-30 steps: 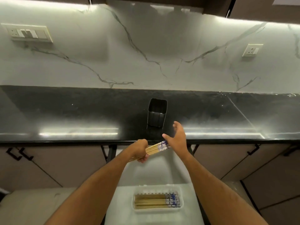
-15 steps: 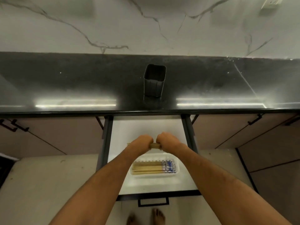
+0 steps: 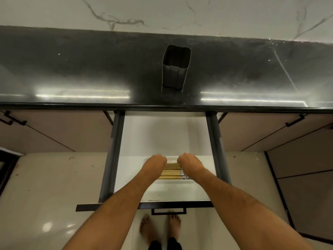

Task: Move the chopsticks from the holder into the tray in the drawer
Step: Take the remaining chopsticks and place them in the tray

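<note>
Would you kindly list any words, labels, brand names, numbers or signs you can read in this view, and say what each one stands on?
None can be read.
Chopsticks in the tray: blue and white marks near their right ends, too small and blurred to tell whether they are lettering or pattern.
Holder on the countertop: plain dark, no label shows.
Drawer and cabinet fronts: no marking shows.
</note>
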The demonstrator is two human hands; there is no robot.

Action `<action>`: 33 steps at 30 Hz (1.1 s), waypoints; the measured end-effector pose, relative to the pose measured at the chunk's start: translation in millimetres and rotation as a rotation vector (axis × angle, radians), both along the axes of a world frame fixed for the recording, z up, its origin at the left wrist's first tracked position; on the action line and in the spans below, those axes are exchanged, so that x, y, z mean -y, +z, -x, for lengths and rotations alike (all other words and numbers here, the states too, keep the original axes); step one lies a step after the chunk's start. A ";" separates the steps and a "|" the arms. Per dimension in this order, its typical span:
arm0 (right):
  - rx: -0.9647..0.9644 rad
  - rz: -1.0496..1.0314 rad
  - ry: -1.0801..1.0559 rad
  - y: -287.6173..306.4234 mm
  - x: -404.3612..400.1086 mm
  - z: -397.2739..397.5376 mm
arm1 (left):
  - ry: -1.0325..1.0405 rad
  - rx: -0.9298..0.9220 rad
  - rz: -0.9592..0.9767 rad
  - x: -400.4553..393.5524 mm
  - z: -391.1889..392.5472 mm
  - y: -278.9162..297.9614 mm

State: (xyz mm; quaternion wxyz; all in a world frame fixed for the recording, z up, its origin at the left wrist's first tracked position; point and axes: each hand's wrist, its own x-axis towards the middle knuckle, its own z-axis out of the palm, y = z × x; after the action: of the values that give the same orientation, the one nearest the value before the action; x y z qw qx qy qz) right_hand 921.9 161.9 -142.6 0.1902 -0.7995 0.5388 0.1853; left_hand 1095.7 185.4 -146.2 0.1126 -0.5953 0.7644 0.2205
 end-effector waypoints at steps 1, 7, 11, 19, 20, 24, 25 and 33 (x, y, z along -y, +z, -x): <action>-0.002 -0.007 0.004 -5.1 -1.7 0.0 | 0.008 0.007 0.001 -1.5 0.5 -3.9; 0.002 -0.044 0.025 -25.8 -5.6 -2.6 | 0.056 -0.047 -0.036 -3.8 -1.4 -29.4; 0.004 -0.069 0.035 -39.0 -10.3 -4.0 | 0.080 -0.063 -0.087 -5.3 0.1 -41.1; 0.012 -0.071 0.040 -41.1 -8.1 -3.0 | 0.096 -0.054 -0.118 -8.6 -1.7 -48.3; 0.009 -0.058 0.040 -40.9 -8.0 -2.4 | 0.096 -0.052 -0.116 -8.1 -1.6 -48.5; 0.006 0.006 0.044 -41.6 -9.1 -0.1 | 0.109 -0.063 -0.079 -6.6 -2.3 -50.2; 0.005 0.017 0.043 -41.8 -9.2 0.6 | 0.112 -0.067 -0.067 -7.2 -3.3 -51.3; -0.016 0.039 0.032 -48.7 -12.2 7.7 | 0.125 -0.101 -0.036 -12.8 -8.2 -58.1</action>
State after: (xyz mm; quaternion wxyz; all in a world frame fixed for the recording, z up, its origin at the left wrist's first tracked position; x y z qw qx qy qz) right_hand 914.2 174.1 -191.3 0.1672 -0.8101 0.5310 0.1841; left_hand 1103.9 198.2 -204.3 0.0704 -0.6279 0.7263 0.2707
